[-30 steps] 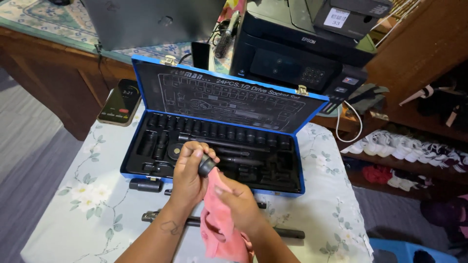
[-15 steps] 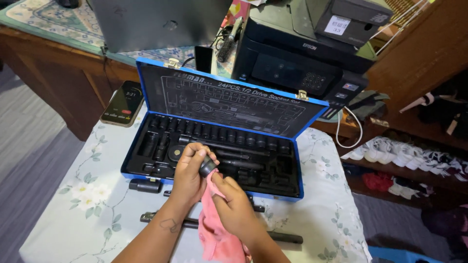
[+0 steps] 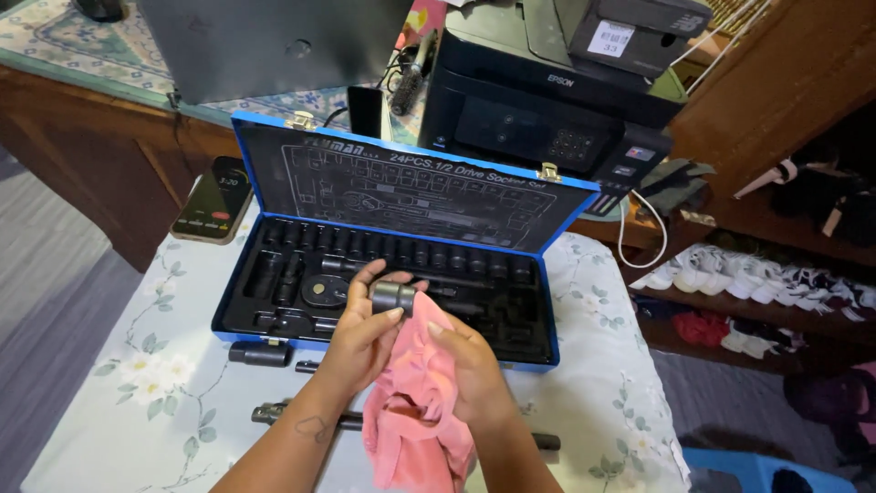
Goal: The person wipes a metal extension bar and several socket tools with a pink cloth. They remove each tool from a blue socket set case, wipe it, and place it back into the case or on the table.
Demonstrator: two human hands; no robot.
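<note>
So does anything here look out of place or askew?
Yes: a black cylindrical socket and a long dark metal bar lie loose on the floral tablecloth, outside the open blue metal socket case, whose tray shows empty slots.

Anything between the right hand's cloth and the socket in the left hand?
Nothing visible. The left hand holds the dark socket by its fingertips above the open blue case. The pink cloth, gripped by the right hand, lies right against the socket's near side with no gap showing.

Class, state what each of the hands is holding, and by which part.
Left hand: dark socket, gripped around its sides by the fingertips. Right hand: pink cloth, bunched near its top.
</note>
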